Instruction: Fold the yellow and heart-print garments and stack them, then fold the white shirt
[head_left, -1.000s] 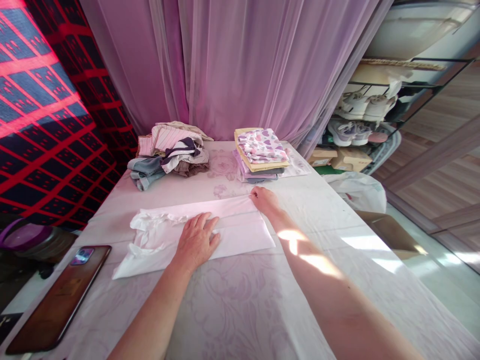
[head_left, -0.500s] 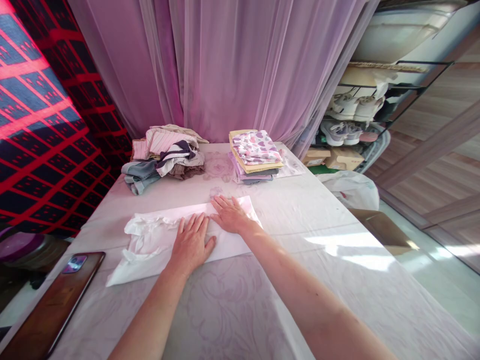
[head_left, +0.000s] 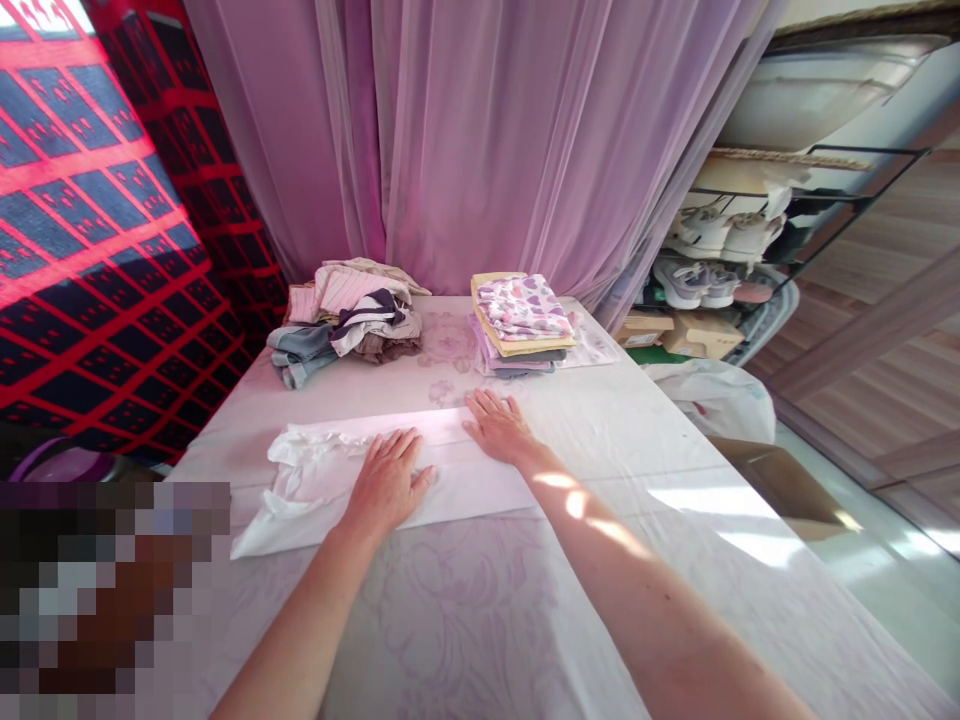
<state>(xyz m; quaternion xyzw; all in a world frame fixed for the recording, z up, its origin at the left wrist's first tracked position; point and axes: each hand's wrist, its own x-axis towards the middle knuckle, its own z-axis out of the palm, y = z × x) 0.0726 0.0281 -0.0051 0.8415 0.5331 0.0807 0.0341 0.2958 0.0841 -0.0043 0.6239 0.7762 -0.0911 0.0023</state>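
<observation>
A white garment [head_left: 457, 480] with a ruffled neckline lies folded lengthwise on the cloth-covered table [head_left: 465, 620]. Its gathered, frilly end points left. My left hand [head_left: 388, 482] rests flat on the middle of the garment, fingers stretched out. Flat on its right part lies my right hand [head_left: 499, 425], palm down with the fingers extended. Neither hand grips the fabric. Part of the garment's right end is hidden under my right hand and forearm.
A loose heap of clothes [head_left: 352, 320] sits at the back left of the table. Back right stands a neat stack of folded clothes [head_left: 523, 320], a heart-print piece on top. A purple curtain [head_left: 465, 140] hangs behind. Right of the table are shoes [head_left: 694, 280] on a rack and a cardboard box [head_left: 780, 485].
My right hand has slid right across the garment, away from my left hand, which stays flat near the middle. The view has shifted slightly. The lower left corner is now pixelated.
</observation>
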